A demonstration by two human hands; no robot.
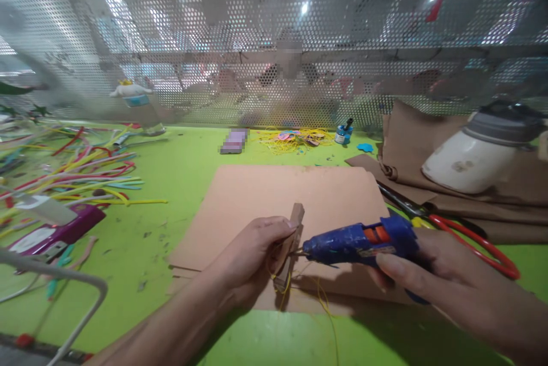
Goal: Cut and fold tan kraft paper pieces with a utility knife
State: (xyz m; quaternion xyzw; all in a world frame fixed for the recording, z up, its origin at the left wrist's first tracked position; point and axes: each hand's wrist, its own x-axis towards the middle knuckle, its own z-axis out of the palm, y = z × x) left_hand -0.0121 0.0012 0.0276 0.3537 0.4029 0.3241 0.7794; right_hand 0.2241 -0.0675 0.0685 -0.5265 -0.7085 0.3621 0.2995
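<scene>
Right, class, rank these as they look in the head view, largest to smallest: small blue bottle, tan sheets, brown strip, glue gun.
1. Tan sheets
2. Glue gun
3. Brown strip, partly hidden by the left hand
4. Small blue bottle, farther back

Plastic glue gun (338,245), matt card sheets (252,197)

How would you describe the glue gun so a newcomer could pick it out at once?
On the green table, find the tan sheets. Over their right side, the right hand holds the glue gun, pointed towards the brown strip in the left hand. Its dark blue body with an orange patch sets it apart from the red-handled scissors nearby.
</scene>
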